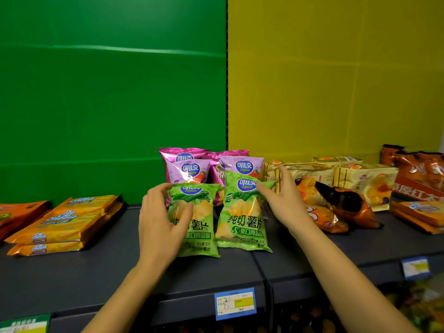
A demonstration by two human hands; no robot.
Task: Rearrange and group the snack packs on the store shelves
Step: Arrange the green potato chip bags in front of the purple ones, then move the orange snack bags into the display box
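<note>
Shelf [96,280] first, since it's the biggest thing going: dark grey, with a green back panel on the left half and yellow on the right, and the snack groups spread across it; orange cheese-wafer packs [60,224] lie flat in a stack well off to the left, yellow biscuit packs [370,186] and loose orange bags [346,205] crowd the right side; purple chip bags [189,170] stand in the middle at the back, right where the two panels meet.

Front and centre are the two green chip bags, leaning back against the purple ones; left green bag [194,219] sits a bit lower and further forward, right green bag [242,212] is propped higher and tilts slightly; they're just beside each other, edges about touching.

Left hand [161,227] has its fingers [158,191] curled round the left bag's top corner with the thumb pressed on its face, so it's gripping that one; right hand [283,200] pinches the right bag's upper right corner.

My take on doing this bit well: hold the bags by the sealed top edge so the chips don't get crushed; square both bottoms to the same line; keep the labels facing out; nudge gently or the purple row behind probably tips over.
</note>
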